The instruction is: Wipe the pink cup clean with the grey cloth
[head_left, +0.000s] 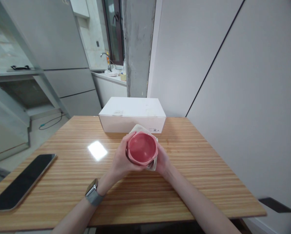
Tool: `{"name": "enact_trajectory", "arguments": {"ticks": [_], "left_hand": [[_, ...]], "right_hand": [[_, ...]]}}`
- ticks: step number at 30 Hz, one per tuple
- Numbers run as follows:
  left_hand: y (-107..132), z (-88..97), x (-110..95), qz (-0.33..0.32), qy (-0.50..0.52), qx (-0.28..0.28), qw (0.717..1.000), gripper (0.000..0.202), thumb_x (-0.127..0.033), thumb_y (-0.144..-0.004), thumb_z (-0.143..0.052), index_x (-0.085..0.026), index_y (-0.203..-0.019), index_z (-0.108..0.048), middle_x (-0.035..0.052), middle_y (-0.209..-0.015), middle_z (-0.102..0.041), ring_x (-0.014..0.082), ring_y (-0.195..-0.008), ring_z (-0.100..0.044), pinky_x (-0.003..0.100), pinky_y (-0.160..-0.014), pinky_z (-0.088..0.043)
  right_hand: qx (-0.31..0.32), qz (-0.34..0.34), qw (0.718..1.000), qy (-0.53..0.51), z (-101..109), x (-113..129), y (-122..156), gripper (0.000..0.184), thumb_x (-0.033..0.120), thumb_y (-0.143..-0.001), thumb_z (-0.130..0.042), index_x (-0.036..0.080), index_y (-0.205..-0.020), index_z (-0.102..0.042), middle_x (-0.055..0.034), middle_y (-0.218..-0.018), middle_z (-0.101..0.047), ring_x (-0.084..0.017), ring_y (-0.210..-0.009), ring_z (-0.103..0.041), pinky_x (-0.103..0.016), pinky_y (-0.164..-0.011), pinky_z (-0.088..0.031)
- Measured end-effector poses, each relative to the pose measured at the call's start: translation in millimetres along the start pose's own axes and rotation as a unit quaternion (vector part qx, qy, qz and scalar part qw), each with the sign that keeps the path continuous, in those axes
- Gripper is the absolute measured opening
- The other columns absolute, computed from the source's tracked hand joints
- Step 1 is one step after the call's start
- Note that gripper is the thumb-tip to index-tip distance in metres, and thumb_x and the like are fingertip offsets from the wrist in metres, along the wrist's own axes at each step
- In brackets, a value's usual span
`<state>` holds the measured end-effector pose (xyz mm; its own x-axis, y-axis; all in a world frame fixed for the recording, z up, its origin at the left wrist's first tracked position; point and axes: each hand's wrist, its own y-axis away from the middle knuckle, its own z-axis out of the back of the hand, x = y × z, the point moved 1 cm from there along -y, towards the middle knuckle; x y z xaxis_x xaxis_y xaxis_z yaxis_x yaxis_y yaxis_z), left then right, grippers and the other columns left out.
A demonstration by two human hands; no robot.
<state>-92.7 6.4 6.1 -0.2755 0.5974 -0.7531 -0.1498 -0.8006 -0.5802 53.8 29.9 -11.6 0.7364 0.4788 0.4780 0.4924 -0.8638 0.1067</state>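
A pink bowl with an angular rim is held up above the table, its hollow inside facing me. My left hand grips it from the left, thumb at the upper rim and fingers along the lower side. Behind the bowl is a whitish cloth, its corners showing above and at the lower right. My right hand is closed at the right side, against the cloth and behind the bowl; its fingers are mostly hidden. A watch is on my left wrist.
A long white box stands at the back of the wood-grain table. A dark-screened phone lies at the left edge. A white wall runs along the right. Beyond are grey cabinets and a sink tap.
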Motion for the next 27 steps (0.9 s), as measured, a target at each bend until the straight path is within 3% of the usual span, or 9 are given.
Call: {"name": "enact_trajectory", "arguments": {"ticks": [7, 14, 20, 24, 27], "left_hand": [[0, 0.9, 4, -0.039, -0.037, -0.034, 0.998, 0.11, -0.039, -0.043, -0.088, -0.024, -0.136, -0.033, 0.0132, -0.14, -0.042, 0.0343, -0.127, -0.041, 0.051, -0.106, -0.034], [-4, 7.2, 4, 0.028, -0.037, -0.093, 0.995, 0.102, -0.037, -0.045, -0.088, -0.023, -0.132, -0.036, 0.0102, -0.132, -0.048, 0.0306, -0.122, -0.046, 0.047, -0.102, -0.039], [-7, 4.9, 14, 0.117, -0.002, -0.163, 0.98, 0.088, -0.033, -0.05, -0.086, -0.022, -0.124, -0.04, 0.0086, -0.125, -0.051, 0.0265, -0.114, -0.053, 0.043, -0.096, -0.044], [-7, 0.0, 20, 0.181, 0.031, -0.155, 0.971, 0.083, -0.035, -0.05, -0.086, -0.02, -0.119, -0.041, 0.0085, -0.119, -0.054, 0.0249, -0.11, -0.056, 0.042, -0.092, -0.047], [-5, -3.4, 19, 0.189, 0.037, -0.152, 0.969, 0.085, -0.034, -0.048, -0.087, -0.02, -0.117, -0.041, 0.0092, -0.119, -0.054, 0.0249, -0.11, -0.056, 0.042, -0.093, -0.047]], "right_hand": [[0.015, -0.038, 0.999, 0.012, -6, -2, 1, 0.038, 0.043, -0.093, -0.04, 0.018, -0.113, -0.06, -0.0055, -0.1, -0.071, -0.02, -0.088, -0.066, -0.038, -0.083, -0.052], [-0.007, -0.084, 0.996, -0.009, -4, -7, 3, 0.046, 0.048, -0.093, -0.037, 0.014, -0.117, -0.057, -0.0093, -0.104, -0.07, -0.022, -0.095, -0.065, -0.041, -0.089, -0.048], [-0.072, -0.024, 0.996, -0.042, -10, -7, 3, 0.048, 0.046, -0.096, -0.028, 0.016, -0.119, -0.056, -0.0089, -0.11, -0.068, -0.022, -0.098, -0.064, -0.043, -0.09, -0.048], [-0.126, 0.014, 0.991, -0.044, -14, -7, 4, 0.044, 0.045, -0.094, -0.034, 0.015, -0.117, -0.058, -0.0093, -0.106, -0.069, -0.023, -0.101, -0.063, -0.044, -0.091, -0.048], [-0.133, 0.06, 0.989, -0.01, -12, -9, 3, 0.041, 0.044, -0.093, -0.039, 0.015, -0.113, -0.061, -0.0087, -0.105, -0.07, -0.023, -0.105, -0.062, -0.043, -0.092, -0.048]]}}
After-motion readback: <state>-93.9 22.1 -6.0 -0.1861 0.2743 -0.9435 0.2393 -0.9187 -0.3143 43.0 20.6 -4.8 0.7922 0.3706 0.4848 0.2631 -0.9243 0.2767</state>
